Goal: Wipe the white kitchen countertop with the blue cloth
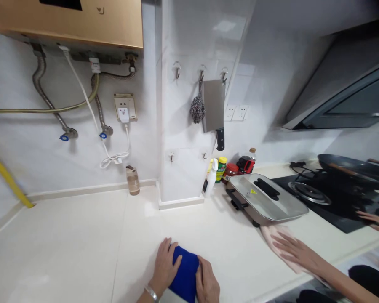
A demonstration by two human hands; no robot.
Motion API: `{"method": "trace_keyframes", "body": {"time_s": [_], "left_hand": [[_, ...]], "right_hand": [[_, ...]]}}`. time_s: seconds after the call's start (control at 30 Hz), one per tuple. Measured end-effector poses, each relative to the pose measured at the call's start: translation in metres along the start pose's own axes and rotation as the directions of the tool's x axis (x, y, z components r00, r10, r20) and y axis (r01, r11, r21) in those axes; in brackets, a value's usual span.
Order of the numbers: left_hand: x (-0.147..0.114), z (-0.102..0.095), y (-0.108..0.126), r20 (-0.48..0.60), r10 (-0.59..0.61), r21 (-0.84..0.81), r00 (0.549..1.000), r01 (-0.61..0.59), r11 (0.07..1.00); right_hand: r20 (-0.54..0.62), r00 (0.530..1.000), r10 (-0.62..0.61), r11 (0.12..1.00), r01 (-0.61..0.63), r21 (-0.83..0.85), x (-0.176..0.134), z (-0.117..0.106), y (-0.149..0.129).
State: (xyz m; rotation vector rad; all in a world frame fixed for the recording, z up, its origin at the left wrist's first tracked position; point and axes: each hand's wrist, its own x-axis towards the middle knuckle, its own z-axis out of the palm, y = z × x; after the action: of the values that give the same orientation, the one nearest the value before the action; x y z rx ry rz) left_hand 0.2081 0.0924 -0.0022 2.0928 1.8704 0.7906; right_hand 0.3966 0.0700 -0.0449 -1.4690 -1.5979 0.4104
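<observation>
A folded blue cloth (187,273) lies on the white countertop (72,248) near the front. My left hand (166,264) holds its left edge, thumb on top of the fabric and fingers along the side; a silver bracelet circles that wrist. Curled around the cloth's right edge is my right hand (207,281). Both hands are closed on the cloth and rest low over the counter. The parts of the fingers under the fabric are hidden.
At right, another person's hand (293,250) presses a pale pink cloth (276,235) beside a lidded electric pan (267,198). Another hand (375,221) is near the stove (337,206). A brown bottle (133,180) stands by the wall; a cleaver (213,105) hangs above a spray bottle (211,179).
</observation>
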Motion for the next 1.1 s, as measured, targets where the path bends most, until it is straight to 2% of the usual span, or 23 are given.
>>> {"method": "trace_keyframes", "body": {"time_s": [0.23,0.47,0.57,0.73,0.9,1.0,1.1], "left_hand": [[0.006,-0.006,0.003,0.018,-0.045,-0.128,0.999,0.047,0.991],[-0.002,-0.02,0.017,0.052,0.058,-0.199,0.997,-0.047,0.979],[0.0,-0.027,0.024,0.075,0.058,-0.197,0.995,-0.043,0.979],[0.017,-0.032,0.026,0.144,-0.032,-0.135,0.989,0.051,0.99],[0.031,-0.043,0.013,0.219,-0.207,-0.016,0.953,0.215,0.976],[0.028,-0.058,0.005,0.21,-0.289,0.03,0.934,0.289,0.957],[0.01,-0.07,0.006,0.195,-0.346,0.082,0.918,0.336,0.938]], "right_hand": [[0.013,0.996,0.087,0.996,-0.087,-0.025,0.002,-0.004,0.001],[0.0,0.994,0.109,0.994,-0.109,0.019,0.003,-0.005,-0.002],[0.005,0.996,0.091,0.995,-0.092,0.043,0.001,-0.005,-0.005],[0.036,0.996,0.084,0.995,-0.086,0.054,-0.001,-0.007,-0.01],[0.042,0.995,0.087,0.995,-0.089,0.041,-0.001,-0.01,-0.013],[0.036,0.996,0.087,0.996,-0.088,0.028,-0.001,-0.01,-0.012],[0.027,0.995,0.092,0.996,-0.092,0.001,-0.001,-0.008,-0.01]]}}
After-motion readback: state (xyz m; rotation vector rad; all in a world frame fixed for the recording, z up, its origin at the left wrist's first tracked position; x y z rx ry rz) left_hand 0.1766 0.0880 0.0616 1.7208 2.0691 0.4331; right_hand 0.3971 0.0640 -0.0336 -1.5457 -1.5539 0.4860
